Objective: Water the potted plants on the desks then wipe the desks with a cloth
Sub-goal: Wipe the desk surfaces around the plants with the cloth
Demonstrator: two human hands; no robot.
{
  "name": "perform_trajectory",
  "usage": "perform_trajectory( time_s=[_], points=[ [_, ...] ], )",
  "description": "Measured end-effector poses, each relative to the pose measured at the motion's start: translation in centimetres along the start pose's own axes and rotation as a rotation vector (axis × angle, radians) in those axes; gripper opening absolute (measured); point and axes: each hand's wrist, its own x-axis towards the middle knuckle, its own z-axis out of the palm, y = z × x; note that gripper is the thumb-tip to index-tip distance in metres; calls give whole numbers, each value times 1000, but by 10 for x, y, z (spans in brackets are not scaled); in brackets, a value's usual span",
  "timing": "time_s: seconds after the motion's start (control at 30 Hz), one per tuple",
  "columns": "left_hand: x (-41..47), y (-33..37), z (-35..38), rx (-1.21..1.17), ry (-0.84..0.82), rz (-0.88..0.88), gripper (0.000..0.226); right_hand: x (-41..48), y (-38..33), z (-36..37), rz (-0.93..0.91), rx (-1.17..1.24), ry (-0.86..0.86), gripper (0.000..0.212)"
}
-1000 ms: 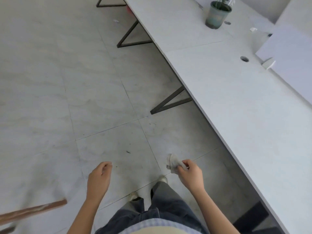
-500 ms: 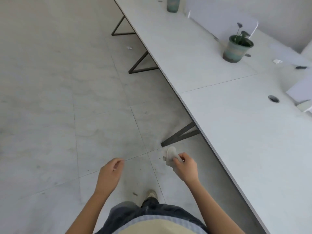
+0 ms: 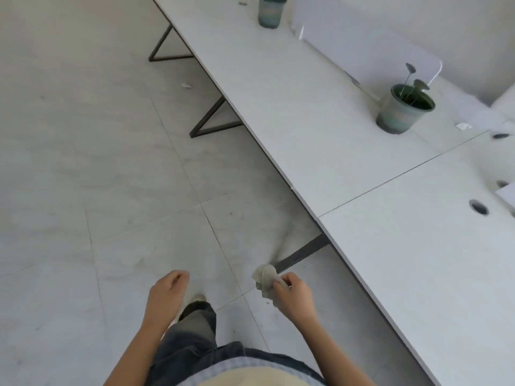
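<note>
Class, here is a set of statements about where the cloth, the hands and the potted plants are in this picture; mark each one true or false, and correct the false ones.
1. The right hand holds a crumpled cloth. True.
2. The cloth is pressed flat on the desk. False: it is held in the air over the floor, beside the desk's edge.
3. Two potted plants stand on the desks, the nearer pot and the farther pot. True.
4. The left hand carries a watering can. False: it holds nothing, with its fingers loosely curled.
5. The nearer pot lies tipped on its side. False: it stands upright.
</note>
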Motion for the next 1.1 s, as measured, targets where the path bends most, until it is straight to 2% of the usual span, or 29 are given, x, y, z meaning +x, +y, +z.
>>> perform_trajectory(
  time_s=[0.13, 0.23, 0.4, 0.5, 0.6, 0.8, 0.87, 0.97, 1.03, 1.1],
  points=[
    [85, 47, -46, -11, 16, 96, 15, 31, -59, 17, 46, 89, 65, 17],
    [130, 69, -53, -41, -25, 87, 18, 47, -82, 18, 100, 163, 124, 15],
    [162, 78, -12, 93, -276, 73, 20, 73, -89, 10, 223, 169, 156, 20],
    [192, 94, 19, 229, -431, 125, 20, 103, -95, -6, 226, 175, 162, 20],
    [239, 141, 39, 247, -364, 206, 20, 149, -115, -38, 122, 156, 205, 19],
    [295, 226, 77, 141, -297, 311, 18, 231, -169, -109, -37, 315, 268, 10],
    [296, 237, 94, 150, -314, 319, 16, 244, -170, -129, 8, 469, 347, 13],
    [293, 249, 115, 183, -396, 331, 27, 250, -150, -162, 130, 576, 588, 13],
    [301, 268, 130, 225, -435, 348, 26, 257, -126, -190, 220, 451, 777, 9],
    [314, 283, 144, 258, -426, 371, 20, 268, -101, -214, 325, 211, 895, 15]
  ],
)
